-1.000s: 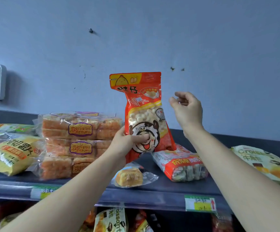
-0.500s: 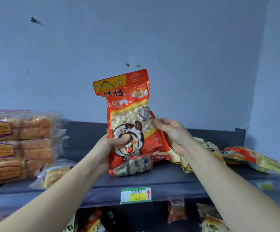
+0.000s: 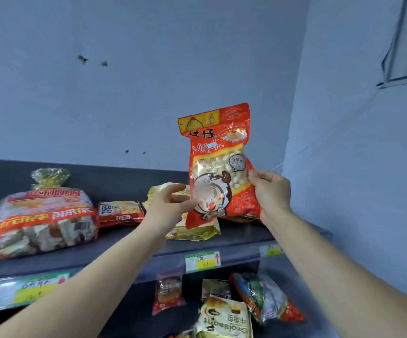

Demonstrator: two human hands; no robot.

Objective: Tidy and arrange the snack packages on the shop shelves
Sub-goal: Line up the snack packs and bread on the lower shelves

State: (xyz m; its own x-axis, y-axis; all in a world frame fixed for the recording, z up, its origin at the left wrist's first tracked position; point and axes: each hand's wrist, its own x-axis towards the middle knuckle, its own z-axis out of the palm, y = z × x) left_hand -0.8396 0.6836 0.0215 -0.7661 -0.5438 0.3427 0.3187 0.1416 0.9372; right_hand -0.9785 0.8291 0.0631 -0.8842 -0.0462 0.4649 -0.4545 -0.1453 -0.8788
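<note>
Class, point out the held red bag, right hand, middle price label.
held red bag point(image 3: 218, 142): head view, printed front.
right hand point(image 3: 273, 191): head view, its back.
middle price label point(image 3: 205, 264): head view, yellow patch.

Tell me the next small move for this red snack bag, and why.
Probably set the red bag upright on the shelf: the right hand grips its edge, the left hand looks open, and it hangs over the yellow package.

- Left hand point(image 3: 170, 203): bare, with slim fingers and a plain wrist just behind it.
- Right hand point(image 3: 270, 191): bare as well, a short thumbnail showing at its top.
- Left forearm point(image 3: 114, 259): bare skin from the hand back to the picture's edge.
- Right forearm point(image 3: 319, 259): bare likewise, smooth along its whole length behind the hand.
</note>
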